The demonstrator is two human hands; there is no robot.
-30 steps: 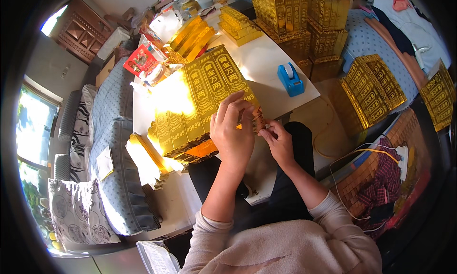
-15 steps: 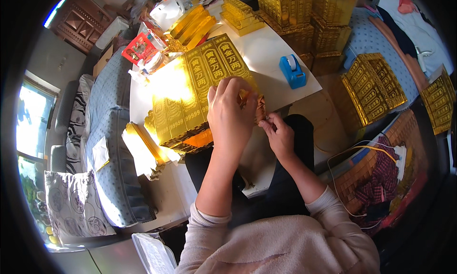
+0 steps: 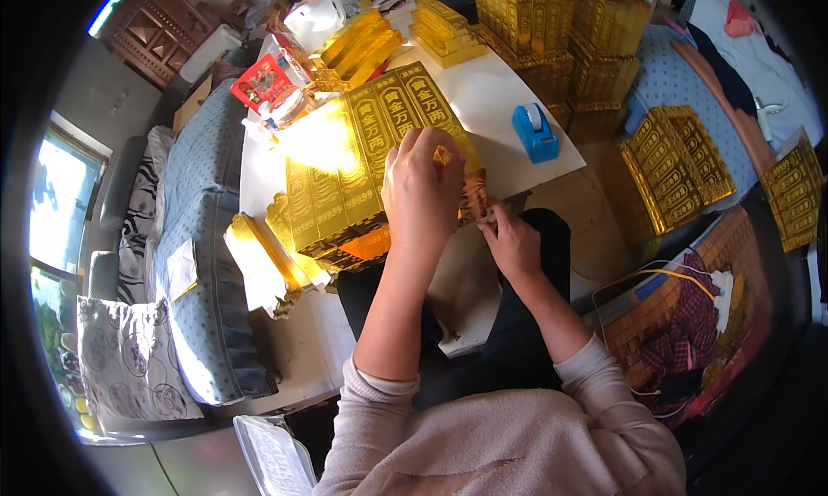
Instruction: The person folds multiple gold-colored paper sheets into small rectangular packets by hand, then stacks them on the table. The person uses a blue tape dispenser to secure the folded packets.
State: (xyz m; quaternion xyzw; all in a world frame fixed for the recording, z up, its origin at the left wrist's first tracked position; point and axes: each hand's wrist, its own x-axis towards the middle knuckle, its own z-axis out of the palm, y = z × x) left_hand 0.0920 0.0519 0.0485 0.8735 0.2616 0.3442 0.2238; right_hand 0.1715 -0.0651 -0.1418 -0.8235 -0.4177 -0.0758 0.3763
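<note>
A large gold foil box (image 3: 332,198) with embossed panels lies on the white table in front of me. My left hand (image 3: 423,190) bends over its near right edge, fingers curled in, with a bit of gold foil showing beneath them. At the lower right corner of that box, my right hand (image 3: 515,241) pinches the foil edge between thumb and fingers. The exact fold between my fingertips is partly hidden. A blue tape dispenser (image 3: 536,135) stands on the table to the right of the box.
Flat gold foil pieces (image 3: 263,259) lie at the table's left edge, and gold bundles (image 3: 358,47) lie behind the box. Tall gold box stacks (image 3: 526,21) rise at the back right. Another gold box (image 3: 677,168) sits right, above a woven basket (image 3: 660,310) holding cloth.
Both hands keep their grip on the box's near right edge. My right hand has shifted slightly. The whole view has moved a little, with the box appearing slightly further right.
</note>
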